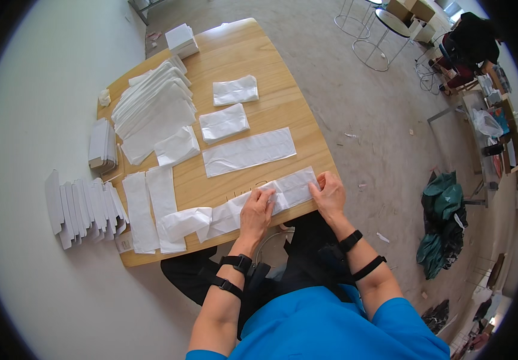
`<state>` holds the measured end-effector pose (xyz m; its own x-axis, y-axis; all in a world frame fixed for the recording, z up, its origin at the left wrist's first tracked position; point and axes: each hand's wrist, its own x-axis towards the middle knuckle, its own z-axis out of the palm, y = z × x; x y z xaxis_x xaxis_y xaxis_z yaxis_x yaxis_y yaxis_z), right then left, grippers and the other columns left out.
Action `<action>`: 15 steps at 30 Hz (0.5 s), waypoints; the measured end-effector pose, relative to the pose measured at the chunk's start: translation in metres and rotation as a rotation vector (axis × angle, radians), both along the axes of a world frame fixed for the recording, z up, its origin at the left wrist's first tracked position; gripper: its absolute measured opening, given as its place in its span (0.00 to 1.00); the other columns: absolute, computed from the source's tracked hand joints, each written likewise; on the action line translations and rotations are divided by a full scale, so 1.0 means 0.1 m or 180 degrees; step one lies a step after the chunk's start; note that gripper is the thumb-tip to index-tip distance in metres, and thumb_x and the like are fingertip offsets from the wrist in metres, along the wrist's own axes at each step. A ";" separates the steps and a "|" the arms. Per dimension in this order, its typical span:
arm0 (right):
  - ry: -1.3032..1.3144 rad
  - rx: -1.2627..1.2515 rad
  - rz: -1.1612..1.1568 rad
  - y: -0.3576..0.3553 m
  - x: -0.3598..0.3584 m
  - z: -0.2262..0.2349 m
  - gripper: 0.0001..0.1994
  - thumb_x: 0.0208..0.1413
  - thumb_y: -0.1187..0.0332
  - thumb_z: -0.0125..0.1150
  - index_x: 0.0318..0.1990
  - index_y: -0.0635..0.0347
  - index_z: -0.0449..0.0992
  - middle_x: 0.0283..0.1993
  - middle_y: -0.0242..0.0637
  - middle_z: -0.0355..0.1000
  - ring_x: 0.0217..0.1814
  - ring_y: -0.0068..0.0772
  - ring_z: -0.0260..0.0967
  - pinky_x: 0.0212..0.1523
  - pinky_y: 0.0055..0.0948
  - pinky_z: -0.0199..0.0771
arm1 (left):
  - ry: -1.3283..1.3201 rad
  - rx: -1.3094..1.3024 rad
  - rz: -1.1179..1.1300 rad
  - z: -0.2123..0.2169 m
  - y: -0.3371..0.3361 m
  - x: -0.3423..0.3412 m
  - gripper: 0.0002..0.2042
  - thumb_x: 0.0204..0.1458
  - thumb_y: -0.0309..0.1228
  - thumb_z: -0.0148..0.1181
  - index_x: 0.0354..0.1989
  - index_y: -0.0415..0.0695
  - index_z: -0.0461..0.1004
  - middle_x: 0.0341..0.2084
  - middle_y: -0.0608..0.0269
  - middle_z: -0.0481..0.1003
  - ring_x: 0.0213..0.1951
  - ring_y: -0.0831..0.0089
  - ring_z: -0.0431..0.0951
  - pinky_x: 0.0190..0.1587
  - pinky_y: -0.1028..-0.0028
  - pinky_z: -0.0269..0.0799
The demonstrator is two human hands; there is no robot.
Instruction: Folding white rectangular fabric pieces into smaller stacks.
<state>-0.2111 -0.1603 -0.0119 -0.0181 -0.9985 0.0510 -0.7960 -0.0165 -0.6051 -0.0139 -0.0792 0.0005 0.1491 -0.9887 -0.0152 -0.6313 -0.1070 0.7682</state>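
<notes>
A long white strip [235, 207] of thin, crinkled, plastic-like sheet is laid along the near edge of the wooden counter [271, 72]. It is pale and faintly see-through, with creases across it; its left end is bunched and folded over, while its right part lies flatter. The left hand [255, 213] is pressed on the strip near its middle, fingers bent down onto it. The right hand [329, 193] is set on the strip's right end, where the edge is pinched between thumb and fingers. Both grips are closed on the strip.

A similar flat strip [249, 152] is seen further up the counter, with two smaller folded pieces [224, 122] beyond it. A fanned pile of white sheets [154, 108] is spread to the left, and a row of folded white cards [82, 210] is lined along the counter's left edge.
</notes>
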 end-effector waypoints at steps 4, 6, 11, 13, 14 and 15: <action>-0.0146 0.0041 -0.0029 -0.01 -0.02 -0.04 0.10 0.47 0.65 0.67 0.26 0.61 0.74 0.25 0.35 0.69 0.27 0.31 0.69 0.31 0.30 0.70 | 0.0020 0.0278 -0.0064 0.06 -0.04 0.01 0.18 0.49 0.27 0.63 0.50 0.49 0.73 0.37 0.59 0.71 0.39 0.59 0.75 0.42 0.64 0.72; -0.0468 0.0194 -0.0174 0.02 -0.03 0.02 0.09 0.48 0.67 0.67 0.28 0.61 0.74 0.26 0.34 0.70 0.28 0.27 0.69 0.31 0.27 0.70 | 0.0022 0.0314 -0.0091 0.05 -0.06 0.02 0.20 0.47 0.28 0.64 0.51 0.50 0.72 0.38 0.59 0.71 0.40 0.59 0.75 0.42 0.64 0.72; -0.1753 0.0517 -0.0288 0.01 -0.04 0.07 0.07 0.53 0.71 0.65 0.36 0.62 0.73 0.29 0.30 0.73 0.31 0.17 0.69 0.33 0.18 0.69 | -0.0051 0.0423 -0.0099 0.06 -0.08 0.00 0.24 0.44 0.31 0.68 0.53 0.52 0.71 0.39 0.60 0.70 0.42 0.59 0.75 0.44 0.64 0.72; -0.2412 0.0347 -0.0184 0.03 0.07 0.23 0.09 0.54 0.73 0.63 0.40 0.63 0.72 0.30 0.29 0.72 0.31 0.17 0.68 0.32 0.17 0.69 | -0.0109 0.0462 -0.0083 0.07 -0.09 0.01 0.26 0.43 0.31 0.69 0.54 0.53 0.71 0.39 0.61 0.70 0.43 0.59 0.74 0.44 0.63 0.71; -0.2412 0.0348 -0.0174 0.05 0.12 0.32 0.09 0.54 0.73 0.63 0.40 0.63 0.72 0.30 0.29 0.72 0.31 0.17 0.68 0.32 0.17 0.69 | -0.0109 0.0460 -0.0073 0.05 -0.08 0.01 0.26 0.43 0.31 0.69 0.54 0.53 0.71 0.39 0.61 0.70 0.43 0.59 0.74 0.44 0.63 0.71; -0.2200 0.0264 -0.0143 0.08 0.18 0.43 0.09 0.54 0.73 0.64 0.41 0.63 0.72 0.30 0.29 0.72 0.31 0.18 0.69 0.32 0.19 0.69 | -0.0183 0.0341 -0.0093 0.03 -0.07 0.02 0.27 0.43 0.31 0.69 0.55 0.51 0.70 0.38 0.60 0.70 0.39 0.62 0.75 0.43 0.66 0.72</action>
<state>-0.1926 -0.1525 0.0313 -0.0604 -0.9962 -0.0634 -0.2267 0.0756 -0.9710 -0.0122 -0.0860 0.0032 0.1239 -0.9858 -0.1132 -0.6779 -0.1675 0.7158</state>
